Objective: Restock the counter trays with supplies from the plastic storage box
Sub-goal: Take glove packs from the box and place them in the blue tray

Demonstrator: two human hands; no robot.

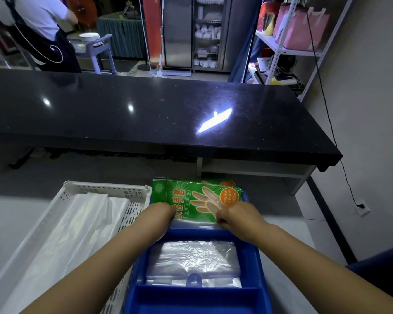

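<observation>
Resting flat in the far compartment of the blue tray (251, 264), green glove packs (204, 197) lying directly ahead of both hands, long axis running left to right across the tray; left hand (161, 211) gripping the near-left corner, right hand (236, 215) pinching the near-right edge, both curled closed on the top pack and about equally near; clear plastic bags (193, 259) filling the middle compartment; white perforated basket (104, 189) just beside on the left; black counter (145, 109) beyond
</observation>
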